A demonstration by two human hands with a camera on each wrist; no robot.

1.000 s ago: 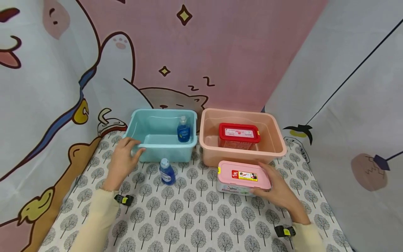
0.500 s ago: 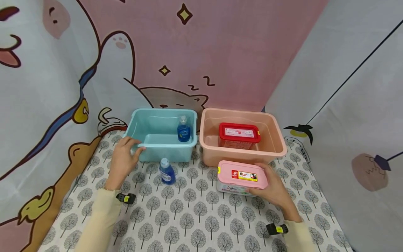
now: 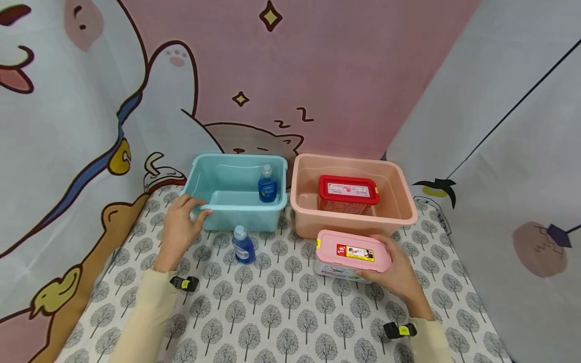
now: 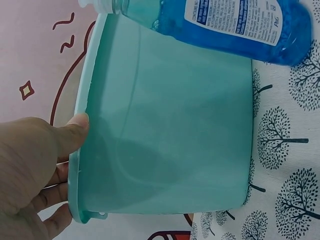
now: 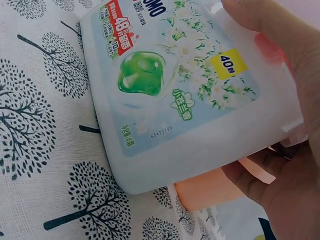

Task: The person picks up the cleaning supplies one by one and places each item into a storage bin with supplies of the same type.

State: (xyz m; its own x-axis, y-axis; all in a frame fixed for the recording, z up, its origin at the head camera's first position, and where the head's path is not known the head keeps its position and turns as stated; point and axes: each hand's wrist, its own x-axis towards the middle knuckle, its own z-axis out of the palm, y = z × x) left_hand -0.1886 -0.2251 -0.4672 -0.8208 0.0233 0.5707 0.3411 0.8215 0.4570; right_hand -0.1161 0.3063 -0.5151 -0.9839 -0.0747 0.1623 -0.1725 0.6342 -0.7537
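Observation:
My left hand grips the front left rim of a light blue plastic bin, thumb outside and fingers over the edge, as the left wrist view shows. In front of that bin a bottle of blue liquid stands on the cloth; its back label shows in the left wrist view. On the right, my right hand holds the right end of a laundry pod box with a pink lid. Its printed side carries a green pod picture. The box sits on the cloth before the peach bin.
Inside the blue bin stands another blue bottle. A red-lidded box is in the peach bin. The two bins stand side by side at the back of the tree-print tablecloth, against a printed curtain.
My right hand has shifted slightly left along the pink-lidded box, its grip closer in. The box, bins and bottles keep their places; my left hand stays on the rim.

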